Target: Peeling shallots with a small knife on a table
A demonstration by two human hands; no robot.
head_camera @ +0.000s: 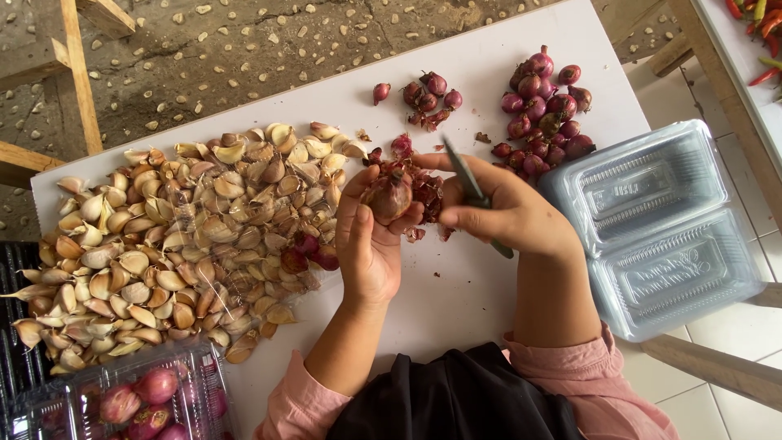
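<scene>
While the left hand (pixel 371 244) cups a half-peeled shallot (pixel 389 195) with its fingers (pixel 352 189) curled around it, the right hand (pixel 509 213) closes its fingers on a dark-handled knife (pixel 468 189), the blade pointing up and away above the shallot. Both hands hover over the middle of the white worktop (pixel 456 301), with a small heap of reddish shallot skins (pixel 423 189) just behind the held bulb.

Two clear plastic clamshell containers (pixel 656 224), rectangular and ribbed, sit side by side at the right edge of the worktop, overhanging it slightly. Another clear container (pixel 122 399) holding peeled shallots sits at the lower left corner, partly cut off by the frame.

A broad pile of garlic cloves (pixel 171 244) covers the left half of the worktop, lying partly on a clear plastic sheet and reaching the left edge. Unpeeled shallots (pixel 542 110) cluster near the far right edge, just beside the clamshells, with a smaller group (pixel 430 96) further left. Bare worktop remains below the hands and along the far edge. Red chillies (pixel 762 33) show on a neighbouring surface at the top right.
</scene>
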